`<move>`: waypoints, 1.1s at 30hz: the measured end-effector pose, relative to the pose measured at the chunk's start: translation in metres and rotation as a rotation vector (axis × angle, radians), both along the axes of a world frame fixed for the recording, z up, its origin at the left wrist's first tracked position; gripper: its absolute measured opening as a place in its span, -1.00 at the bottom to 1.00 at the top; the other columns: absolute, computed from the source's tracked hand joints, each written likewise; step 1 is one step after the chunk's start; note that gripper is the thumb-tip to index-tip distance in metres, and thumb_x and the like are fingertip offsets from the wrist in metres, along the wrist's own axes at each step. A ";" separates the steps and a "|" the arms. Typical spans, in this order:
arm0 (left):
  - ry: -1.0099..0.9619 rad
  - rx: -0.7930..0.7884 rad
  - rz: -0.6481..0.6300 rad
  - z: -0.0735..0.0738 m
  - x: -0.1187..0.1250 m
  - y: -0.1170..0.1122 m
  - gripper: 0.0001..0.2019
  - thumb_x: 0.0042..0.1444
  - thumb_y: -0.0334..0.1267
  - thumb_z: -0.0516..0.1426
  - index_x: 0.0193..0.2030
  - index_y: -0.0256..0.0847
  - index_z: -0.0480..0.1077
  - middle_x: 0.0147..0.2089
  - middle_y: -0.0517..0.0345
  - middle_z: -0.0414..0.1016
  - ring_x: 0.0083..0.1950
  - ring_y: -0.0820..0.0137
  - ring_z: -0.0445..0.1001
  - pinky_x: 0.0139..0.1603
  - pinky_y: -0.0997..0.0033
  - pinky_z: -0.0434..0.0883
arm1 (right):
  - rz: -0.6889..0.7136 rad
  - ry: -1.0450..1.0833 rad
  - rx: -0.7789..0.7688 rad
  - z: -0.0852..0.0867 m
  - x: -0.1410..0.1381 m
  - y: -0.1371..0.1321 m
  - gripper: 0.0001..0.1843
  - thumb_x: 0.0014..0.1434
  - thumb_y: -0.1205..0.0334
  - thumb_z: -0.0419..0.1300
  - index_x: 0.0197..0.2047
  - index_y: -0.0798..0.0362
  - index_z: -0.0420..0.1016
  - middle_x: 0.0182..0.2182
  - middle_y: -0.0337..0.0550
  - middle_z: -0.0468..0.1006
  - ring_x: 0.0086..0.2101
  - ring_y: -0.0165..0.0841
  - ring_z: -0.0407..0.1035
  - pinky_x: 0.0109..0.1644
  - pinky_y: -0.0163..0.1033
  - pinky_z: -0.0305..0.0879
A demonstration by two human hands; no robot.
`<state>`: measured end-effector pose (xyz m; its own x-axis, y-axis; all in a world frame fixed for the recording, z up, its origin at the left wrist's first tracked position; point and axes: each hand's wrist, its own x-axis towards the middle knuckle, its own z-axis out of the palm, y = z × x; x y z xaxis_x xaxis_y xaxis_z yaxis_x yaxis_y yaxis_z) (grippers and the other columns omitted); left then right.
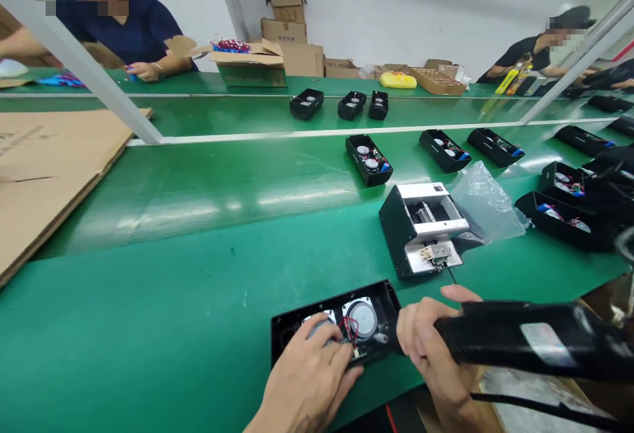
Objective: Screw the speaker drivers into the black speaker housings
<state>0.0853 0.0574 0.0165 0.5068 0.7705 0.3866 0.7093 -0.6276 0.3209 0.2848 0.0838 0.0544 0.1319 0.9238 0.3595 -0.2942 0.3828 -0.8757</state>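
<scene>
Head view: on the green belt [198, 301], our right hand [426, 347] grips a black power tool [535, 344] beside the open speaker case [331, 327]; left fingers [329, 354] press its red wires [351, 331]. A slipping tool tip could, we judge, nick those wires.

Long green conveyor belt [173, 274], white dividing strip down its length. On it: open black plastic speaker housings [369, 160], a black-and-silver metal fixture box [421, 225], crumpled clear plastic bag [488, 202], flat brown cardboard sheet [44, 162], open cardboard boxes [250, 63].
</scene>
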 end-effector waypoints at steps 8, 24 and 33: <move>-0.149 0.133 -0.021 0.017 -0.001 0.002 -0.70 0.55 -0.05 0.07 0.05 -0.20 0.53 -0.16 0.20 0.70 -0.07 0.28 0.63 0.21 0.09 0.54 | 0.029 0.202 -0.005 0.015 0.007 -0.015 -0.51 0.45 0.24 0.21 0.37 -0.27 0.28 -0.57 -0.43 0.32 -0.70 -0.46 0.11 -0.66 -0.28 0.13; 0.522 -0.052 -0.233 0.017 0.056 0.048 -0.87 0.24 -0.31 0.39 -0.34 -0.13 0.63 -0.06 0.08 0.65 0.02 0.17 0.59 0.38 -0.11 0.44 | -0.041 0.211 0.046 0.015 0.034 -0.030 -0.50 0.45 0.17 0.26 0.37 -0.21 0.25 -0.54 -0.41 0.40 -0.65 -0.42 0.19 -0.58 -0.29 0.18; 0.478 0.092 -0.298 -0.001 0.047 0.054 -0.87 0.35 -0.34 0.28 -0.28 -0.17 0.57 -0.27 0.13 0.60 -0.11 0.16 0.61 0.35 -0.27 0.43 | -0.230 -0.013 -0.036 0.028 0.072 -0.008 -0.67 0.40 0.20 0.33 0.17 -0.09 0.40 -0.51 -0.40 0.43 -0.60 -0.44 0.34 -0.51 -0.30 0.31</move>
<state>0.1327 0.1113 0.0158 0.8322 0.5413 0.1202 0.5502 -0.8330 -0.0577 0.3566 0.0753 0.0825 0.3361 0.8820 0.3302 -0.1914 0.4072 -0.8930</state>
